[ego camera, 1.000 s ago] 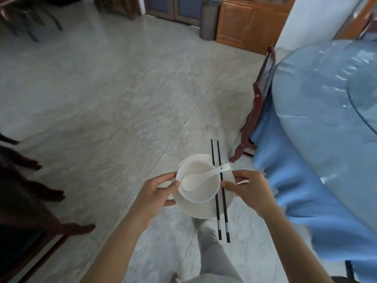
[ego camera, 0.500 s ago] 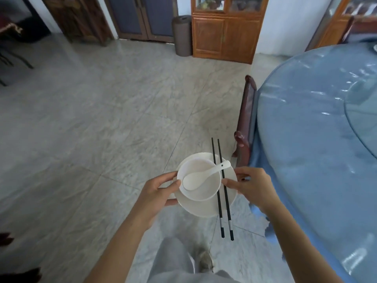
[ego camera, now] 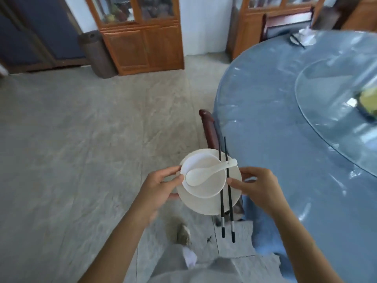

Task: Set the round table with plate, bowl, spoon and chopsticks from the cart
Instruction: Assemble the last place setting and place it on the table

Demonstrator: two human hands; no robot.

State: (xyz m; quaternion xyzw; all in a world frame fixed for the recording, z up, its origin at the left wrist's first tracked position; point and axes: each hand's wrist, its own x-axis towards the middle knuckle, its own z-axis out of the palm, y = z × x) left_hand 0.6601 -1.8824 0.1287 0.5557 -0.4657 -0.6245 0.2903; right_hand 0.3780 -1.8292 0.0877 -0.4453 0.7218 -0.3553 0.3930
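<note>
Cabinets of orange-brown wood with glass upper doors (ego camera: 140,37) stand along the far wall, a dark cylindrical bin (ego camera: 98,55) just left of them. Nearer, the left hand (ego camera: 161,186) reaches in from the lower left, forearm angled up and right, thumb on top and fingers curled beneath the left rim of the round white plate (ego camera: 234,190), gripping it. On the plate sits the white ceramic bowl (ego camera: 206,180), with the white ceramic spoon (ego camera: 204,174) lying across it, handle pointing right. Two black chopsticks with pale bands (ego camera: 229,193) lie lengthwise across the plate's right side. The right hand (ego camera: 257,186) closes on that rim, thumb pressing the chopsticks down. All of it is held above the floor, just beside the round table under a blue glossy cloth (ego camera: 285,139), where a dark wooden chair (ego camera: 210,129) is tucked at the edge
</note>
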